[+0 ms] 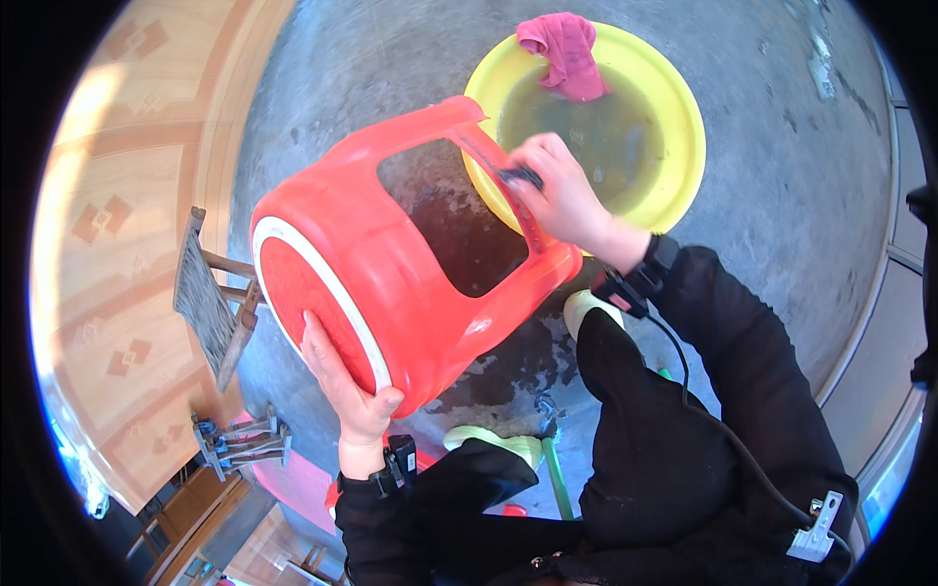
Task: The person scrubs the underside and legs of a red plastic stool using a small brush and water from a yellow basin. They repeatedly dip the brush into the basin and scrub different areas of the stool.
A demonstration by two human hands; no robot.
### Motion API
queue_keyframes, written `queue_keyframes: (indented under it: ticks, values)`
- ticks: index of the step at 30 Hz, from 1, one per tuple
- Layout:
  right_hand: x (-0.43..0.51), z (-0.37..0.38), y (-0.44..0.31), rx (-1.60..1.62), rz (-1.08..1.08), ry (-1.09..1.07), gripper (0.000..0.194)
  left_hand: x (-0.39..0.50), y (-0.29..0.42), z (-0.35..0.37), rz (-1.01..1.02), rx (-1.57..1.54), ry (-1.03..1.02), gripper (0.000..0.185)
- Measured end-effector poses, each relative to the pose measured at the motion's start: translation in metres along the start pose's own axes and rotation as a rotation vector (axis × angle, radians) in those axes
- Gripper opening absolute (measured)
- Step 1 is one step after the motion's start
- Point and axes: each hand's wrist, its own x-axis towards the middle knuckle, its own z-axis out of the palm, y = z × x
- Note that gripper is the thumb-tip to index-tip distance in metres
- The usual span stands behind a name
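Observation:
A red plastic stool (366,249) with a white ring round its seat lies tilted on its side before me, its open leg end towards the yellow basin. My left hand (352,395) is spread against the seat's lower edge, with the thumb on the side wall. My right hand (560,190) has its fingers closed round a small dark object (522,176), perhaps a brush, which touches the stool's bottom rim. Beyond it, the yellow basin (685,146) holds murky water. A pink cloth (564,55) hangs over the basin's far rim into the water.
Wet patches mark the concrete floor (777,198). At the left stands a folding stool (205,293) near a tiled surface, with more small stools (242,443) below it. A green stick (557,480) lies between my shoes. A pale panelled wall or door (872,351) runs along the right.

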Motion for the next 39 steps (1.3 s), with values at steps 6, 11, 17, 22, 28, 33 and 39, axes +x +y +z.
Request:
queue_keyframes:
  ticks: [6,11,17,22,28,33,39]
  values:
    - [0.094,0.041,0.007,-0.192,0.072,-0.157,0.006,0.002,-0.001,0.000,0.004,0.006,0.001,0.123]
    - [0.035,0.016,-0.014,-0.165,-0.112,-0.191,0.011,0.002,-0.003,-0.001,-0.004,-0.016,0.021,0.121]
    - [0.018,0.002,-0.019,-0.175,-0.024,-0.227,0.013,0.001,-0.001,-0.002,0.034,-0.014,0.005,0.118]
    - [0.087,0.041,0.004,-0.270,-0.171,-0.225,0.012,0.003,-0.002,-0.002,0.025,0.004,0.015,0.118]
    - [0.029,0.004,-0.020,-0.219,0.067,-0.280,0.011,0.004,-0.002,-0.001,0.018,-0.011,0.035,0.117]
    - [-0.015,-0.013,-0.034,-0.170,0.157,-0.217,0.011,0.004,-0.001,0.000,0.035,-0.018,0.029,0.117]
    - [0.028,0.024,-0.015,-0.285,0.068,-0.103,0.014,0.003,-0.003,0.000,0.024,-0.019,0.027,0.117]
